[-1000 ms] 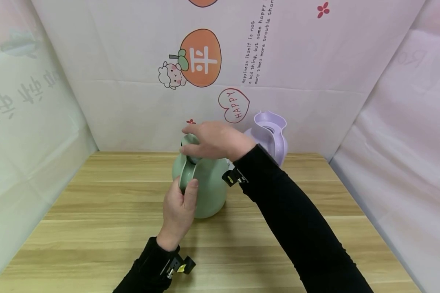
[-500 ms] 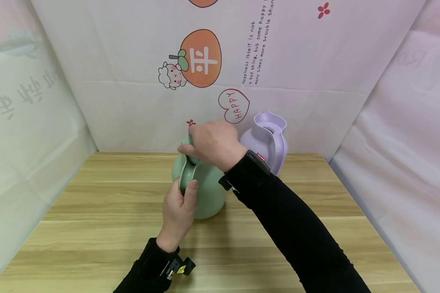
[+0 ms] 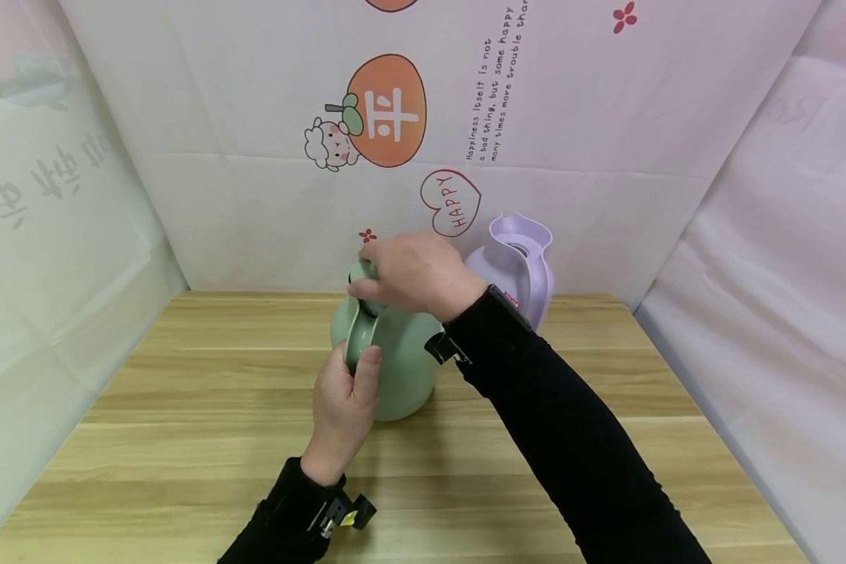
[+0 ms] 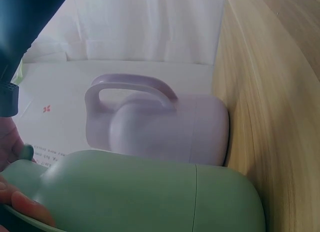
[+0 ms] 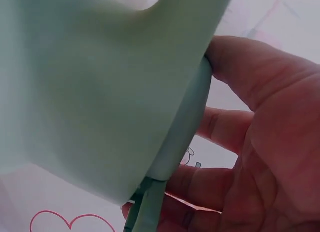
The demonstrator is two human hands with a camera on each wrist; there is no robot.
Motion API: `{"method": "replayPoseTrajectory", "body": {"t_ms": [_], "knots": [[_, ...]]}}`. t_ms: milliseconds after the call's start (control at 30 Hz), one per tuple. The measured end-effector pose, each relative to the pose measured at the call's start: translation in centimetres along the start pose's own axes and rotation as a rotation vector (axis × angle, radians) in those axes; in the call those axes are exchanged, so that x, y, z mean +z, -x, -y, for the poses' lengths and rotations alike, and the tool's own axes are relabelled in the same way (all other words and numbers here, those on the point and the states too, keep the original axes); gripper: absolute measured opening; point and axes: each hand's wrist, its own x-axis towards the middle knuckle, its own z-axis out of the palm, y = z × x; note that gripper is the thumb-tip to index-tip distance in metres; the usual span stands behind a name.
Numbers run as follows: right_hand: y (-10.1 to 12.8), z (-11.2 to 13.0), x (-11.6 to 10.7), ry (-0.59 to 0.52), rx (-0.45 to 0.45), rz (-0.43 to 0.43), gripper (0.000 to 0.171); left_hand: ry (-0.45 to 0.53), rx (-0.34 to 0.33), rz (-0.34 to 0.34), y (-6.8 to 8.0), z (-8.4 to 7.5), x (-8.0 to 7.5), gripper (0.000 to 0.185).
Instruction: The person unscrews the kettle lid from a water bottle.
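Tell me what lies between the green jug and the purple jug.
In the head view, the right hand and sleeve cross between the green jug and the purple jug; in the left wrist view, the jugs overlap, nothing showing between.

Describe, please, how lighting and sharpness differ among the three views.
Head: bright, even light, with a soft shadow on the wooden table near the green jug; left wrist: hazy, the dark sleeve tinted blue; right wrist: dimmer, the jug soft, the right hand more clearly defined.

Bare left hand (image 3: 343,411), bare right hand (image 3: 419,274), black sleeves (image 3: 571,439), boxy black wrist cameras (image 3: 364,511), yellow patch (image 3: 348,519) on the left one
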Motion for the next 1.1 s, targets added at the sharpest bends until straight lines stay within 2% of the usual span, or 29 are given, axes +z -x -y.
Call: {"method": "replayPoseTrajectory", "body": {"t_ms": [133, 333, 633, 1100], "knots": [[-0.08, -0.37, -0.19, -0.018, -0.02, 0.026, 0.03, 0.002, -0.002, 0.001, -0.03, -0.06, 0.01, 0.018], [-0.25, -0.64, -0.41, -0.037, -0.023, 0.07, 0.051, 0.001, -0.007, -0.001, -0.06, -0.15, 0.04, 0.021], [-0.33, -0.75, -0.38, -0.092, -0.044, 0.064, 0.048, 0.003, -0.01, 0.006, -0.11, -0.16, 0.04, 0.024], [-0.49, -0.85, -0.14, -0.195, -0.067, 0.085, 0.051, 0.006, -0.014, 0.005, -0.05, -0.15, 0.03, 0.022]]}}
